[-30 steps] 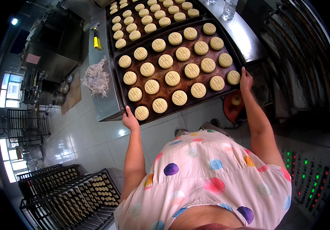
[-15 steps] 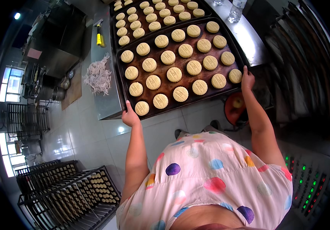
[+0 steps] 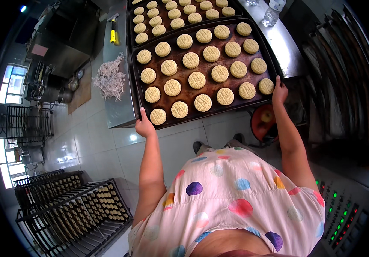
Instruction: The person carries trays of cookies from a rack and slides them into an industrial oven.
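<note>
A dark baking tray lies in front of me, carrying rows of round, pale yellow pastries with patterned tops and scalloped edges. At the tray's near left corner, my left hand grips the rim with the thumb up on top and the fingers hidden underneath. My right hand holds the near right corner in the same way. The near edge of the tray juts out past the steel table, over the floor. Directly beyond it, a second dark tray bears more of the same pastries.
On the table's left side lie a heap of pale shredded strands and a yellow-handled scraper. A clear plastic bottle stands far right. Dark trays are stacked upright at right, above a red bowl. A loaded rack stands lower left.
Both hands keep their hold on the tray. The view has shifted slightly, so the tray, table and bottle appear a little further right.
</note>
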A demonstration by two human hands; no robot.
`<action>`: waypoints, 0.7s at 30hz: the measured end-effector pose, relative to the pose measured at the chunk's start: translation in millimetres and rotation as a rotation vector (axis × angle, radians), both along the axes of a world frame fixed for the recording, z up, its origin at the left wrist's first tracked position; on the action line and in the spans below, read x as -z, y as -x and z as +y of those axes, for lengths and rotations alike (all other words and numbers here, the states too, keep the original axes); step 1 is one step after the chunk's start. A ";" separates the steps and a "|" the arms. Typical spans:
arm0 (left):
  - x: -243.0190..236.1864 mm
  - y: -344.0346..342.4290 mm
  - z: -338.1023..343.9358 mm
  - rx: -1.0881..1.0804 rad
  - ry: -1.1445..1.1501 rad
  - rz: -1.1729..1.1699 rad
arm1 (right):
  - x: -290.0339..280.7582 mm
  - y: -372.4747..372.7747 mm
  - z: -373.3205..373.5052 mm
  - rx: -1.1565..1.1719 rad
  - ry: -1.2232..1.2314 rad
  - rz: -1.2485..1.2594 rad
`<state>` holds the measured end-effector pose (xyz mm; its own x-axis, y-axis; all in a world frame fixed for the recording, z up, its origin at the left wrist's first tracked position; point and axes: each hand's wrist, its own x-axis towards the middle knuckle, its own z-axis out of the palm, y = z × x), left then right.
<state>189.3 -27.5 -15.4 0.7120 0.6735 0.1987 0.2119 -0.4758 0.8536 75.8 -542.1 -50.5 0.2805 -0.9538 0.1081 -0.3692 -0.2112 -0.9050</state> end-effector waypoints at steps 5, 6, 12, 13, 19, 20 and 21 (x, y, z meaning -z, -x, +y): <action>-2.1 -0.4 -3.3 0.001 0.010 -0.010 | 7.4 0.2 -5.0 -0.006 0.013 -0.009; -2.9 0.3 -4.0 0.001 0.018 -0.005 | 7.9 0.3 -5.0 -0.005 0.010 -0.006; -4.0 0.4 -2.8 0.000 0.033 0.022 | 7.1 -0.2 -4.0 0.002 0.029 0.019; -7.2 1.3 -3.5 -0.001 0.035 0.060 | 6.0 0.0 -3.1 0.003 0.026 0.015; -6.2 1.0 -8.2 -0.006 0.032 -0.019 | 2.3 -0.3 -4.4 0.001 0.000 0.012; -6.9 1.7 -8.7 -0.009 0.030 -0.014 | 1.0 0.6 -3.2 0.002 -0.002 0.018; -7.4 2.9 -9.2 -0.007 0.021 -0.007 | -0.2 1.7 -2.0 0.003 -0.004 0.025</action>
<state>186.4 -36.7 -8.0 0.7057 0.6827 0.1894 0.2089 -0.4560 0.8651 74.1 -544.1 -50.3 0.2799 -0.9551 0.0970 -0.3924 -0.2060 -0.8964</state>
